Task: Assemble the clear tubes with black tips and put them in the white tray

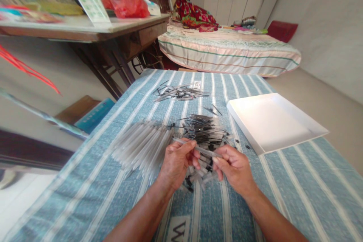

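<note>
Grey plastic tube (207,151) slants between left hand (179,160) and right hand (234,165), both angled inward, pinching it.

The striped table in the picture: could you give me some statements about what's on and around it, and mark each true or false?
1. The left hand and right hand both grip a slim tube. True.
2. A pile of dark thin sticks lies between the pale tubes and the white tray. True.
3. The white tray is on the picture's left. False: it is on the right.
4. The pale tubes lie on bare wood. False: they lie on a blue-and-white striped cloth.
5. A red plastic bag sits on the side desk. True.
</note>
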`<act>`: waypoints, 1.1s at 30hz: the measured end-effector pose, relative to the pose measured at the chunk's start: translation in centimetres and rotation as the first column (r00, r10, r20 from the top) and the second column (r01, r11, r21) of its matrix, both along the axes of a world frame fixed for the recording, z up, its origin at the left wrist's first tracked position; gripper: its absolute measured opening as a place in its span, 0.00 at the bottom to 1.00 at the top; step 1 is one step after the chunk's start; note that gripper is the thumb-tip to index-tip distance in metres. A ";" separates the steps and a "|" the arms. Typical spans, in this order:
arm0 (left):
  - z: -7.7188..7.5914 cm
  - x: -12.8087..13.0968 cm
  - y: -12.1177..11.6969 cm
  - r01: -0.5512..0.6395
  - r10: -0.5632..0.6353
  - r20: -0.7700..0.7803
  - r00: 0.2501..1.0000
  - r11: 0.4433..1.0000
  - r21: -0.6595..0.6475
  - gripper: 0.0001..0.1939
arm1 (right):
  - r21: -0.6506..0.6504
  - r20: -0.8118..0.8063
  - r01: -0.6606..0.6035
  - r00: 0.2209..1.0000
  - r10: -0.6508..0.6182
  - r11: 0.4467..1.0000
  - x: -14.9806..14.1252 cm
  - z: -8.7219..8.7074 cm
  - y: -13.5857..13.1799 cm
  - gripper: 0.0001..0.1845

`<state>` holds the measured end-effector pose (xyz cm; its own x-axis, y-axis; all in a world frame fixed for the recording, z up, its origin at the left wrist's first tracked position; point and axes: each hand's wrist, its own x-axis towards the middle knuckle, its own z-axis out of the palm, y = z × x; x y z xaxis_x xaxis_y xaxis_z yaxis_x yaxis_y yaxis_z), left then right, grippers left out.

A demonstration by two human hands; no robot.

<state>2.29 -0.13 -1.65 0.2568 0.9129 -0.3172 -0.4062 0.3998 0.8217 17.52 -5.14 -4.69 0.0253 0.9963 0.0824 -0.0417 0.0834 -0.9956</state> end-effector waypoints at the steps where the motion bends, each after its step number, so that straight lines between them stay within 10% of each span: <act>1: 0.0 0.0 0.0 -0.003 0.003 -0.002 1.000 1.000 0.003 0.07 | 0.002 0.002 0.002 1.000 -0.002 1.000 0.0 0.0 0.0 0.10; 12: 0.3 0.0 0.2 -0.017 0.018 -0.031 0.999 0.999 0.034 0.09 | 0.067 0.162 -0.008 0.987 -0.003 0.998 0.4 0.1 0.9 0.07; 22: 0.2 0.1 -0.3 0.129 -0.120 -0.109 0.987 0.988 0.079 0.13 | 0.424 0.622 -0.001 0.727 -0.291 0.905 3.5 2.9 1.9 0.06; 24: 0.2 0.0 -0.3 0.142 -0.127 -0.165 0.978 0.986 0.083 0.16 | 0.455 0.619 0.192 0.634 -0.464 0.870 6.0 2.7 2.2 0.06; 27: 0.2 -0.2 -0.3 0.182 -0.153 -0.239 0.959 0.978 0.103 0.14 | 0.452 0.757 0.486 0.235 -0.610 0.748 10.1 2.1 2.6 0.10; 29: 0.2 -0.2 -0.4 0.215 -0.179 -0.271 0.946 0.970 0.112 0.12 | 0.326 0.901 0.585 0.045 -0.431 0.742 12.2 1.7 2.9 0.13; 33: 0.2 0.0 -0.6 0.224 -0.179 -0.320 0.930 0.968 0.109 0.11 | 0.033 0.999 0.617 -0.023 -0.024 0.787 13.5 1.5 3.3 0.17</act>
<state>2.30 -0.72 -1.45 0.3514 0.8930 -0.2812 -0.0495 0.3177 0.9469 31.03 -1.81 -3.18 0.5489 0.8339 0.0581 0.8359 -0.5477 -0.0359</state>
